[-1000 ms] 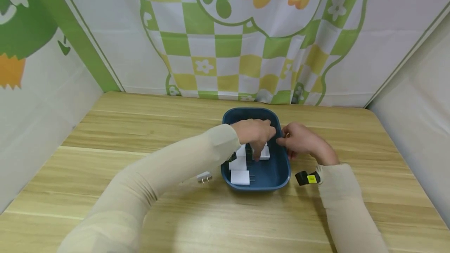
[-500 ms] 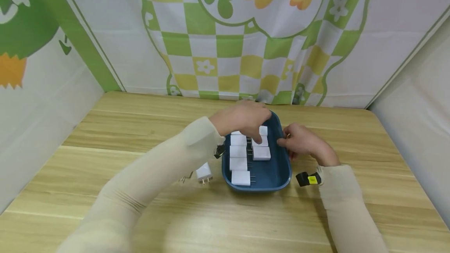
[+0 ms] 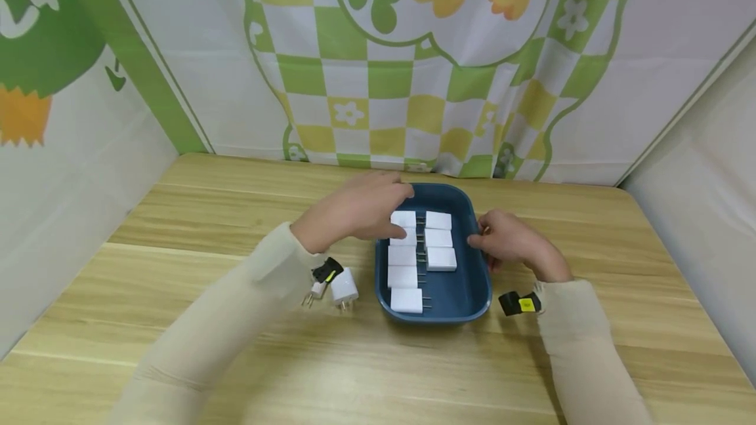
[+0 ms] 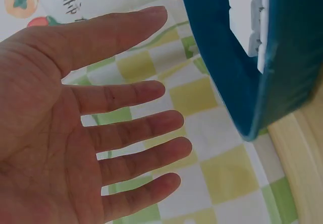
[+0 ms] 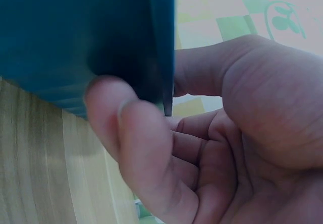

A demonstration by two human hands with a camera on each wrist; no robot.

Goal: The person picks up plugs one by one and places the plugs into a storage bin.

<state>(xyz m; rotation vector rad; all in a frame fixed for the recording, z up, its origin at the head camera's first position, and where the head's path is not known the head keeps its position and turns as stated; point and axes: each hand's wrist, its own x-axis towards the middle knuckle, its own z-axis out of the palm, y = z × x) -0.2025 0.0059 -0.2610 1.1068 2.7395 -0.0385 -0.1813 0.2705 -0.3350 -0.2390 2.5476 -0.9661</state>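
Observation:
A dark blue plastic bin [image 3: 477,287] stands on the wooden table, with white plug chargers lined up inside in two columns. The left column [image 3: 402,256] holds several, prongs pointing right; the right column [image 3: 438,239] has three. My left hand [image 3: 361,207] hovers over the bin's left rim, and the left wrist view shows its fingers [image 4: 146,125] spread and holding nothing. At the right side my right hand [image 3: 512,241] pinches the bin's rim, thumb inside and curled fingers [image 5: 146,153] against the outer wall.
Left of the bin a white charger [image 3: 344,286] lies on the table, prongs toward me. Beside it another small plug [image 3: 319,290] is partly covered by the left wrist's black camera [image 3: 327,270]. A patterned curtain [image 3: 407,84] hangs behind the table [image 3: 236,208].
My left hand has drawn back leftward from the bin's middle to its left rim, uncovering the charger columns. The right hand keeps its hold on the bin.

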